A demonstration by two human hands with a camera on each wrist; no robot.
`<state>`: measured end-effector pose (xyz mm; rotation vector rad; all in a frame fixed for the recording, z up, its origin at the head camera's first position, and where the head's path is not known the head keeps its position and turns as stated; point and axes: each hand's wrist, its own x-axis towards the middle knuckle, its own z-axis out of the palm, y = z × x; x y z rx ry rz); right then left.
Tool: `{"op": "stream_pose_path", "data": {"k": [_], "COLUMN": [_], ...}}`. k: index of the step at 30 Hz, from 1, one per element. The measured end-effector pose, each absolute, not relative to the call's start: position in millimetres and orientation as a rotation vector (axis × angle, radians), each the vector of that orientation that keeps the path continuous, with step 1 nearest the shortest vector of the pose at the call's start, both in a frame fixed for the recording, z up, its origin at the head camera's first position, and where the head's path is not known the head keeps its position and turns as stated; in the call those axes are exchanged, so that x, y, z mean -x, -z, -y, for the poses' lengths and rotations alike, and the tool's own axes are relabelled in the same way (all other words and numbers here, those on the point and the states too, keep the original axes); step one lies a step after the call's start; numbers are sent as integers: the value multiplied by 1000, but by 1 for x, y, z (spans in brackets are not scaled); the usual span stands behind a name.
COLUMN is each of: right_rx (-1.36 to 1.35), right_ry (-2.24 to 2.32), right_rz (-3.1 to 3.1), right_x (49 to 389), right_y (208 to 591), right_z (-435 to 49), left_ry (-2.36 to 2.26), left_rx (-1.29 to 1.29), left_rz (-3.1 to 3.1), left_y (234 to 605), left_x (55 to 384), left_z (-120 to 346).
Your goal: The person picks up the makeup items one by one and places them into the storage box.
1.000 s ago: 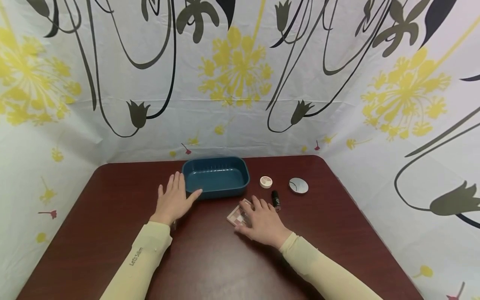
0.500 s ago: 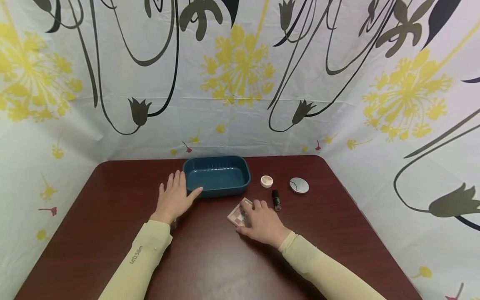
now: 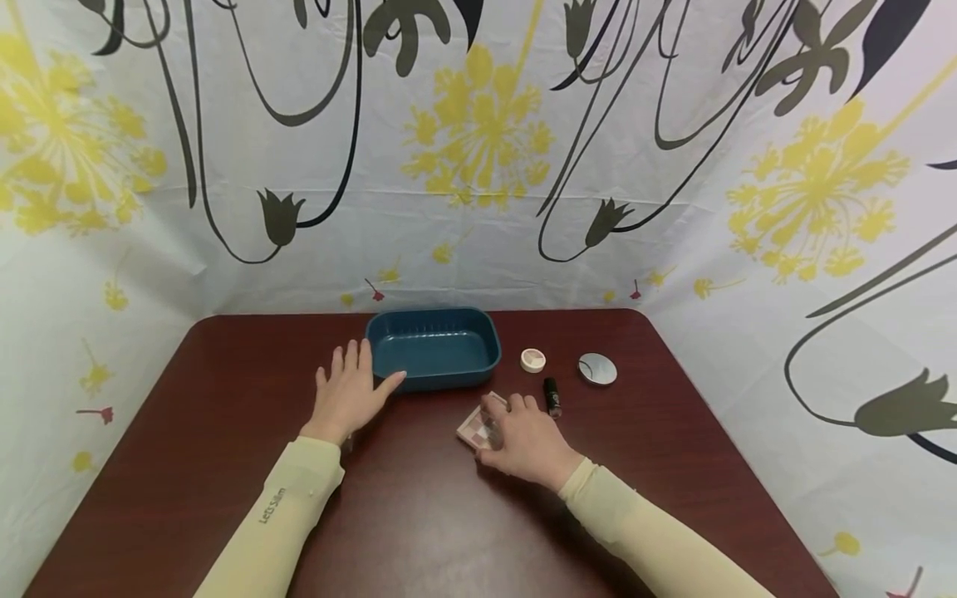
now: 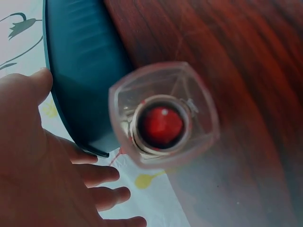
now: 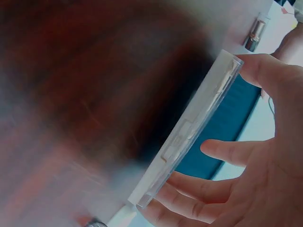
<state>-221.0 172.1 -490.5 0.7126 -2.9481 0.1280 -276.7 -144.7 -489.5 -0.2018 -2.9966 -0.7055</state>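
One patterned cloth [image 3: 359, 274], beyond the far edge and at both sides. One dark red surface [image 3: 419, 515], with rounded far corners; near edge out of view. Two cream sleeves [image 3: 302, 490], reaching in from the near side. One blue tray [image 3: 449, 381], set along the middle of the far edge, with wide stretches towards both far corners. Two hands: left hand [image 3: 344, 400] with fingers straight and thumb spread, at the tray's left end, contact with the tray not possible to tell; right hand [image 3: 532, 440] bent over the palette [image 3: 473, 428], gripping opposite edges between thumb and fingers. One palette, near the middle of the surface, just in front of the tray's near right corner; cannot tell lifted from resting. One round mirror [image 3: 597, 369], nearest the far right corner. One clear-cased red lipstick [image 4: 163, 124], beside the left wrist. One black tube [image 3: 552, 398], just beyond the right fingertips. One round pot [image 3: 533, 360], between tray and mirror, just behind the tube. Broad room on the near side of both hands and along the left edge.
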Motion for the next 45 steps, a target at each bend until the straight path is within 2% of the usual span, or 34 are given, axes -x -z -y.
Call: {"op": "stream_pose_path", "data": {"k": [14,30,45], "right_rx": [-707,-633,-583], "right_ry": [-157,-241,-275], "right_rz": [2872,2821,2898], "right_x": [231,262,296], "right_y": [460,418,406], "right_z": [-165,-154,-135], "left_ry": [687,655,663], "left_rx": [193,158,154], "left_rz": [2992,2990,3035], "left_y": [489,484,482], "left_x": [277,277,276], "left_z": [148,148,146]}}
